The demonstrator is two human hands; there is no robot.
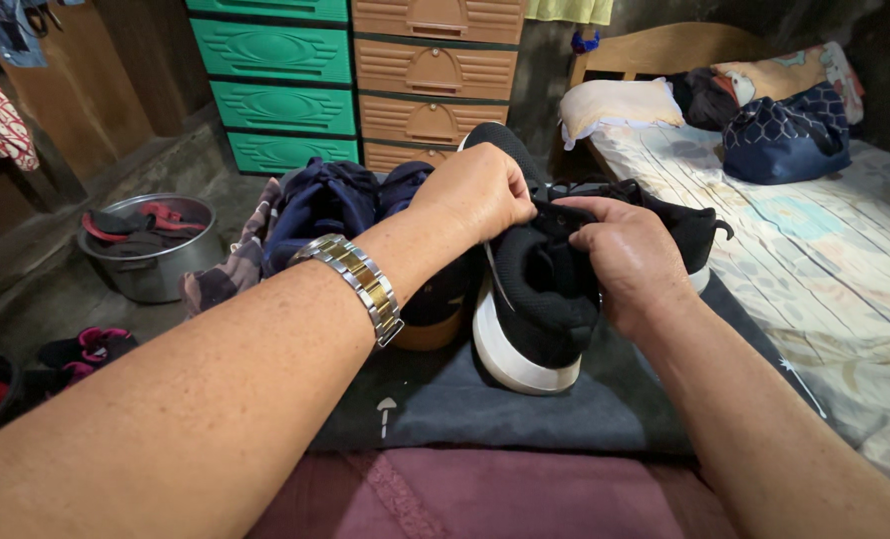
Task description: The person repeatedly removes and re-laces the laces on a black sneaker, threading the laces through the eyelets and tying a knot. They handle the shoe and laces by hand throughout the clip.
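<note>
- Both hands are working at the collar of a black sneaker (535, 299): the left hand (475, 190), with a metal wristwatch (357, 284) on its wrist, is pinching something thin at the shoe's opening, probably the lace, and the right hand (625, 265) is closing around the collar, fingers curled tight over the knit.
- That shoe is standing heel-down on the dark grey cloth (485, 399) spread across the person's lap, at the bed's near edge, its white sole facing the camera.
- A second black sneaker (679, 225) is lying just behind it, touching the right hand.
- Risk, as I'm judging it: the shoe is balancing on its heel, so a hard tug could be tipping it off the lap toward the floor, or pulling the lace out of its eyelet.
- The shoe is looking soft, knitted and clean, with a thick white rubber sole.
</note>
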